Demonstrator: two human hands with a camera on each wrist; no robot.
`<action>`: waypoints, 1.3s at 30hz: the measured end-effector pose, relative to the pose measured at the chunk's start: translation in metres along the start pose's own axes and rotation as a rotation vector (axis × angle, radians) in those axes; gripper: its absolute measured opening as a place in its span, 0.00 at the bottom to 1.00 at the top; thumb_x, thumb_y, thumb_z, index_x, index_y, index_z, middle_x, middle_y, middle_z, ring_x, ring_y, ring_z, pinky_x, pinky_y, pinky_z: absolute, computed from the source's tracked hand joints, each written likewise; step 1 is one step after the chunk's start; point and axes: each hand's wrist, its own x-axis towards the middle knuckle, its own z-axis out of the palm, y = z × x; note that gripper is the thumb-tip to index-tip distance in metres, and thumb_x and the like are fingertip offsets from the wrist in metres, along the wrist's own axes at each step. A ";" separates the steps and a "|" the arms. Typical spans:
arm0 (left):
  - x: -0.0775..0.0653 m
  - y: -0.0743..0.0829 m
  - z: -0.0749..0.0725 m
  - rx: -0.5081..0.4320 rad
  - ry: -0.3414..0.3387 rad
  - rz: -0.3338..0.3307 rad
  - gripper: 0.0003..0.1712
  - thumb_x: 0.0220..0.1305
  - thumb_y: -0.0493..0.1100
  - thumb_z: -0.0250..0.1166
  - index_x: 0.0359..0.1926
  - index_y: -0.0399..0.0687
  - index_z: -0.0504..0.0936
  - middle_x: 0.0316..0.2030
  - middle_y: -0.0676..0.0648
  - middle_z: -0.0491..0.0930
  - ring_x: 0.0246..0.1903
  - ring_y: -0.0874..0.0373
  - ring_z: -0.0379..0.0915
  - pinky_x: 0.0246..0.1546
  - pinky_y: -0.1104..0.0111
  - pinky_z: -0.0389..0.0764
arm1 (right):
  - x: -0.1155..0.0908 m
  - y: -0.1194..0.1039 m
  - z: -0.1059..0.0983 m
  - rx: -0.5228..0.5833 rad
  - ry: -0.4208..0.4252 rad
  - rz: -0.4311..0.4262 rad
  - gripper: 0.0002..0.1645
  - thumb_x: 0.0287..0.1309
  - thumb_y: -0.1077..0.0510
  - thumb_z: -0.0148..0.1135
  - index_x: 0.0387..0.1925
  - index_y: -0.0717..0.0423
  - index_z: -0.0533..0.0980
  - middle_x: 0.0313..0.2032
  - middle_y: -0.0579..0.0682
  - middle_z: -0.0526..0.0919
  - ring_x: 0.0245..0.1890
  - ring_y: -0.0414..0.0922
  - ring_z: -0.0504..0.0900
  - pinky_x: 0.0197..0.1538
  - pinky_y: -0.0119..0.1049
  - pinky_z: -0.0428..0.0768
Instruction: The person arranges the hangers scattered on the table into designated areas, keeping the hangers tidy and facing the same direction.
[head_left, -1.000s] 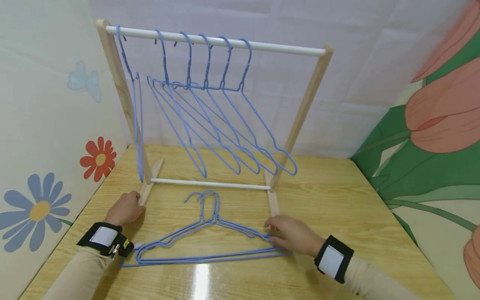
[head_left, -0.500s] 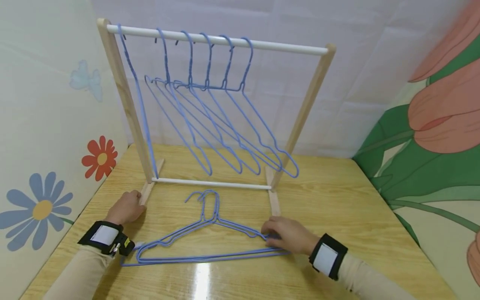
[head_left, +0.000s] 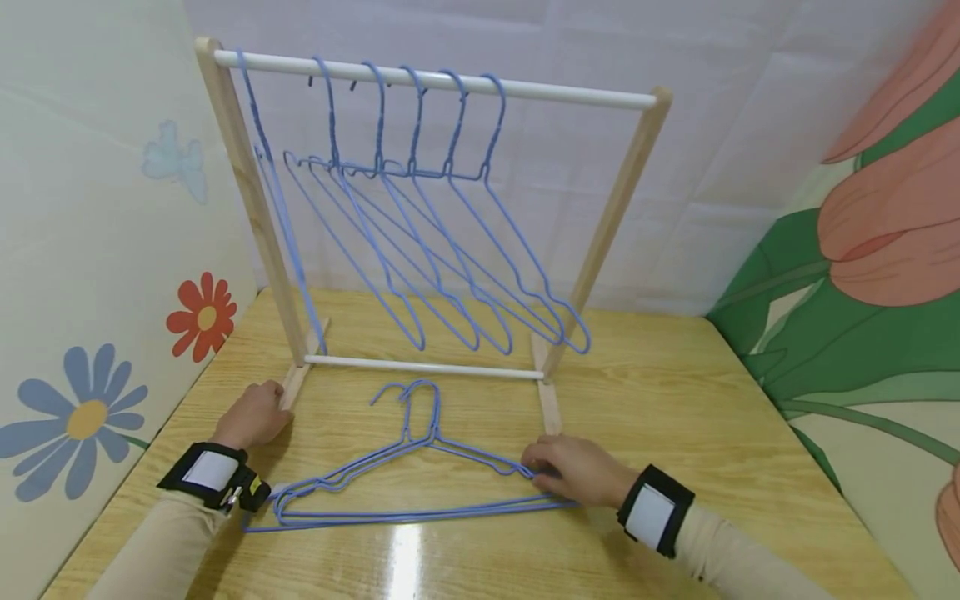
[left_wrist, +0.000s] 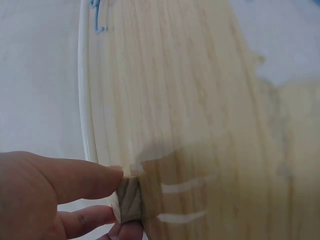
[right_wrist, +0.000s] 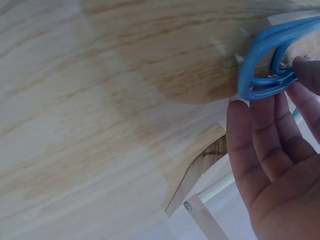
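My left hand [head_left: 252, 416] grips the near end of the wooden rack's left foot [head_left: 293, 385]. In the left wrist view, thumb and fingers pinch the squared wooden end [left_wrist: 129, 200]. My right hand [head_left: 576, 468] is at the right corner of a few blue wire hangers [head_left: 405, 518] lying stacked on the table, hooks pointing toward the rack. The right wrist view shows its thumb over the bundled blue hanger ends [right_wrist: 270, 90] and its fingers against them from the other side. Several more blue hangers [head_left: 491, 179] hang from the rack's white top rail [head_left: 570, 96].
The rack's right foot [head_left: 550, 404] ends just behind the right hand. A white lower rail [head_left: 420, 367] joins the two feet. Patterned walls [head_left: 90, 250] border the wooden table [head_left: 675, 400] at left and right, with a white sheet [head_left: 720, 167] behind.
My right hand has shifted slightly left onto the corner of the stacked hangers. The hanging hangers sway, most visibly the leftmost, whose lower end swung right. The left hand stays on the foot.
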 end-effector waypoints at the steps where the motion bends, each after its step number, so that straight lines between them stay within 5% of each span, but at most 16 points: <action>1: 0.000 0.000 0.000 0.000 0.002 0.000 0.26 0.60 0.37 0.63 0.51 0.16 0.71 0.34 0.31 0.76 0.32 0.43 0.73 0.30 0.59 0.74 | 0.000 0.000 0.000 0.004 -0.003 0.003 0.10 0.59 0.57 0.71 0.43 0.49 0.82 0.35 0.37 0.78 0.34 0.32 0.76 0.37 0.33 0.77; 12: 0.001 0.001 -0.002 -0.004 0.003 0.007 0.26 0.60 0.37 0.63 0.51 0.16 0.71 0.34 0.31 0.75 0.32 0.43 0.73 0.31 0.58 0.74 | 0.002 0.003 -0.004 0.091 0.007 -0.016 0.09 0.60 0.61 0.68 0.43 0.53 0.83 0.31 0.35 0.78 0.30 0.29 0.73 0.34 0.30 0.75; 22: 0.001 -0.001 0.000 -0.009 0.012 0.012 0.26 0.59 0.37 0.63 0.51 0.16 0.71 0.34 0.30 0.76 0.32 0.43 0.74 0.31 0.58 0.74 | -0.002 0.013 -0.007 0.540 -0.068 -0.022 0.07 0.65 0.63 0.63 0.41 0.61 0.85 0.33 0.43 0.85 0.29 0.29 0.74 0.33 0.28 0.74; 27: 0.002 -0.003 0.000 -0.011 0.011 0.021 0.26 0.59 0.36 0.63 0.50 0.15 0.72 0.33 0.31 0.76 0.31 0.44 0.73 0.30 0.59 0.74 | -0.004 0.016 -0.009 0.672 -0.121 0.014 0.11 0.67 0.62 0.61 0.44 0.64 0.84 0.41 0.54 0.86 0.37 0.34 0.78 0.42 0.30 0.77; 31: 0.002 -0.004 0.002 -0.007 0.009 0.022 0.25 0.60 0.36 0.63 0.50 0.16 0.72 0.32 0.32 0.76 0.30 0.45 0.73 0.29 0.60 0.73 | -0.006 0.017 -0.013 0.795 -0.165 0.055 0.14 0.70 0.61 0.58 0.48 0.68 0.82 0.43 0.60 0.85 0.34 0.37 0.79 0.38 0.30 0.78; 34: 0.003 -0.004 0.002 -0.010 0.009 0.018 0.25 0.60 0.36 0.63 0.50 0.16 0.72 0.33 0.32 0.76 0.30 0.45 0.73 0.29 0.60 0.73 | -0.007 0.017 -0.016 0.897 -0.194 0.085 0.17 0.74 0.59 0.53 0.50 0.71 0.79 0.42 0.63 0.84 0.32 0.39 0.79 0.35 0.31 0.80; 39: 0.002 -0.002 0.001 -0.020 0.000 0.007 0.26 0.61 0.36 0.63 0.52 0.15 0.71 0.33 0.32 0.75 0.30 0.45 0.73 0.29 0.61 0.73 | -0.010 0.017 -0.018 1.124 -0.243 0.078 0.26 0.80 0.56 0.42 0.52 0.80 0.72 0.44 0.63 0.83 0.40 0.44 0.84 0.44 0.38 0.83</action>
